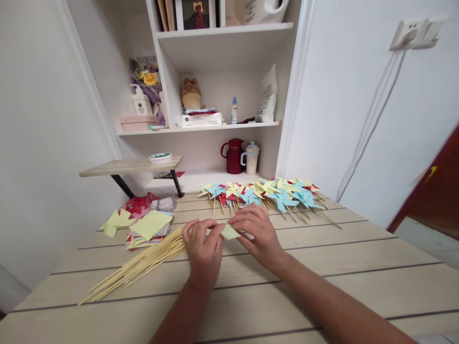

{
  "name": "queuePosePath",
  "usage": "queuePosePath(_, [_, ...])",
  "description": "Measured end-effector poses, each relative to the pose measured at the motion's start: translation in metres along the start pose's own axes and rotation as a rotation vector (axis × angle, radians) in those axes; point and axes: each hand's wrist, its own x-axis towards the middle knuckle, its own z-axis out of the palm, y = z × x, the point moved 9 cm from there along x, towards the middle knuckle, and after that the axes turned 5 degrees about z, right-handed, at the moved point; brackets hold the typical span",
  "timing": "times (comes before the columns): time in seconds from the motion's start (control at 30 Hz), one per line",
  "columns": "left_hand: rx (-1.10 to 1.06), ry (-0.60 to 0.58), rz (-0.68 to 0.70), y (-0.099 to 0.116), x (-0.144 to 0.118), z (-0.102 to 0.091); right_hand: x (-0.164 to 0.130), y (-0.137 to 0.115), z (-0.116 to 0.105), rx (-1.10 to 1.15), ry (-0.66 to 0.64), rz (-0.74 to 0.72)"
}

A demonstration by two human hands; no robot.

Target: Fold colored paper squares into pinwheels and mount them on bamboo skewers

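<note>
Between my hands is a small folded piece of pale green paper (229, 232). My left hand (205, 248) pinches its left side with thumb and fingers. On the other side, my right hand (258, 234) grips the paper's right edge, fingers bent over it. A bundle of thin wooden sticks (150, 258) lies to the left, its far end partly hidden behind my left hand. Beyond the sticks rests a stack of square coloured paper (152, 225) with a yellow sheet on top. Several finished paper pinwheels (283, 198) on sticks lie beyond my right hand.
A yellow paper pinwheel (116, 222) and red paper pieces (139, 204) lie at the left, near a clear plastic box (164, 204). A small raised shelf (129, 166) stands behind them. At the back are a red jug (234, 156) and a cup (252, 158).
</note>
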Motion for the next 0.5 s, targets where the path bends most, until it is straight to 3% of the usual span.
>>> queuePosePath(0.5, [0.030,-0.004,0.050,0.0086,0.0018,-0.0016,-0.0029,0.0054,0.0017,-0.049,0.012,0.081])
